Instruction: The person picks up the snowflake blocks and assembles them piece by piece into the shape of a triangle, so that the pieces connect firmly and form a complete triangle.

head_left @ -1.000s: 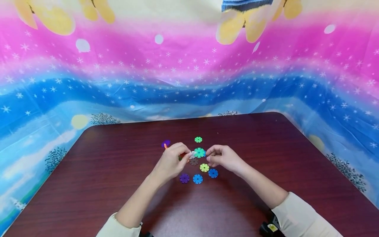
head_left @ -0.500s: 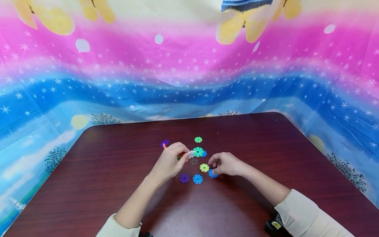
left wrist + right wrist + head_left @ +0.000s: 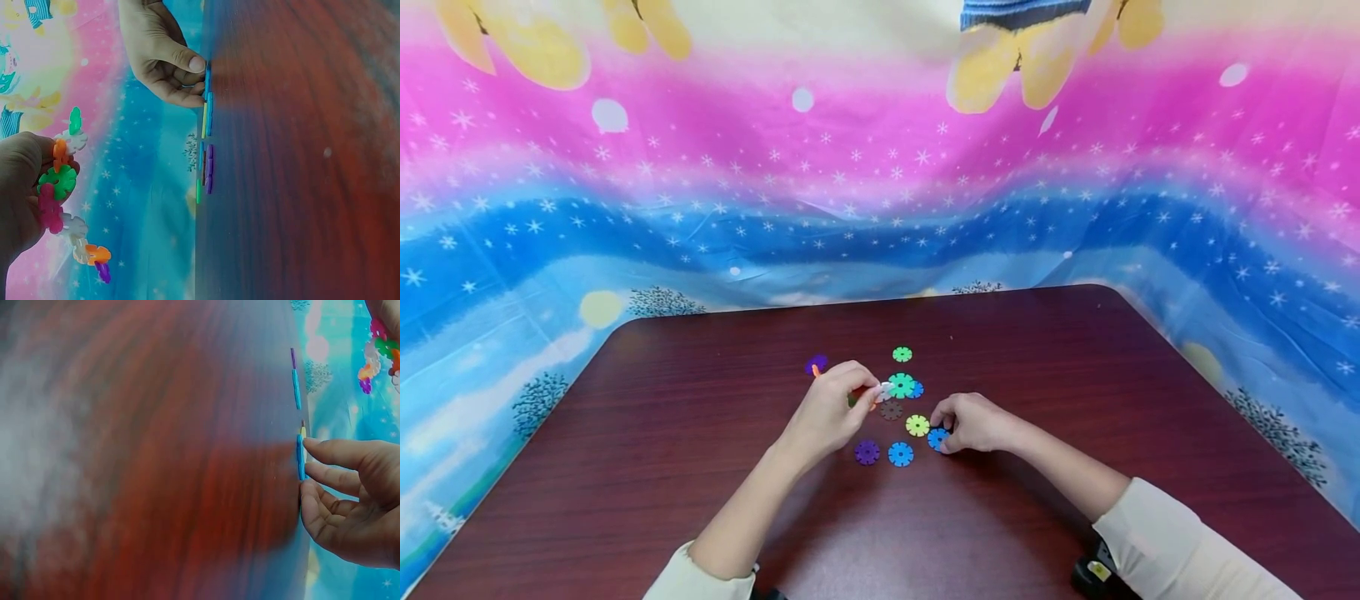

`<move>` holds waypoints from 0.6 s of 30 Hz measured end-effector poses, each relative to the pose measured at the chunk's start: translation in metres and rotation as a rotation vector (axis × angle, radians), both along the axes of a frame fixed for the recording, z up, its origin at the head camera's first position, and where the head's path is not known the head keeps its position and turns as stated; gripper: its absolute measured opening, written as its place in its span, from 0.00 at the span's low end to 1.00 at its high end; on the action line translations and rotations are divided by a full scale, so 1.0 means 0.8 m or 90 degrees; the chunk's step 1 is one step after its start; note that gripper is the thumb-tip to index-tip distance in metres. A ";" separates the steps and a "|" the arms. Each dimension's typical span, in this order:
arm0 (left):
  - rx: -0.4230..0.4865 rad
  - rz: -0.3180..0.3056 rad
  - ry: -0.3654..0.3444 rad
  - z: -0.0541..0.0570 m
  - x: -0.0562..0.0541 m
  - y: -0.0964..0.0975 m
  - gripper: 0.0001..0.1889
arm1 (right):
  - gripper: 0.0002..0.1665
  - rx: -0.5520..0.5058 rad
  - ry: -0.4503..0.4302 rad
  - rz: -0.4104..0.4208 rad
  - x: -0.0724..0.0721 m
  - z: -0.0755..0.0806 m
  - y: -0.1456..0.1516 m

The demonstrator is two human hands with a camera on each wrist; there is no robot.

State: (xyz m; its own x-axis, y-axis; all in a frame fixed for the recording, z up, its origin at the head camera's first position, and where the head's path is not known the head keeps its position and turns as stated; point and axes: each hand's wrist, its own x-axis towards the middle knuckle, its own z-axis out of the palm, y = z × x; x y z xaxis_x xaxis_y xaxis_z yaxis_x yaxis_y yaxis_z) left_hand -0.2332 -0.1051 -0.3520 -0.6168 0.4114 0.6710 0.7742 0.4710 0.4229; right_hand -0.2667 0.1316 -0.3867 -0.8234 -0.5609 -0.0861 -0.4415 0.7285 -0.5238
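My left hand (image 3: 838, 404) is raised over the table and grips a chain of interlocking snowflake discs. In the left wrist view the chain runs from a green disc (image 3: 75, 120) past an orange disc (image 3: 60, 155) and a pink disc (image 3: 50, 208) to a purple disc (image 3: 104, 272). Part of it is hidden by the fingers. My right hand (image 3: 976, 423) is down at the tabletop, its thumb and fingers pinching the edges of a blue snowflake disc (image 3: 937, 439), which lies flat on the table.
More snowflake discs lie flat on the dark wood table (image 3: 700, 500): yellow-green (image 3: 917, 426), light blue (image 3: 901, 454), purple (image 3: 867, 452), brown (image 3: 891, 409), small blue (image 3: 917, 389) and green (image 3: 902, 354). A printed cloth (image 3: 880, 183) hangs around the table's far and side edges.
My right hand has left the green end of the chain, moved toward me and down, and taken the blue disc by its edges. The left hand's chain has shifted slightly left.
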 end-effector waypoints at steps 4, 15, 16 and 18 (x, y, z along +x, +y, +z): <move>-0.003 0.002 -0.001 0.000 0.000 0.000 0.02 | 0.16 0.001 0.007 0.000 -0.001 -0.002 0.000; -0.002 -0.002 0.001 -0.002 -0.001 0.000 0.02 | 0.17 -0.008 -0.008 -0.016 0.001 -0.002 0.000; -0.002 -0.002 0.002 -0.002 -0.001 0.000 0.02 | 0.17 -0.009 -0.007 -0.016 0.002 -0.002 0.000; 0.000 -0.002 0.003 -0.001 -0.001 0.000 0.03 | 0.16 -0.015 -0.004 -0.014 0.003 -0.001 0.001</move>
State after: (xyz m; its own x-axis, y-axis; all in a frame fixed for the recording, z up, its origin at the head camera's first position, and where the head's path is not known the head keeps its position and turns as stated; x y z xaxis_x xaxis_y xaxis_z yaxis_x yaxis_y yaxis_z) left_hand -0.2339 -0.1054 -0.3529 -0.6123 0.4140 0.6735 0.7778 0.4681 0.4194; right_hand -0.2647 0.1321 -0.3873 -0.8349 -0.5447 -0.0789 -0.4220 0.7255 -0.5436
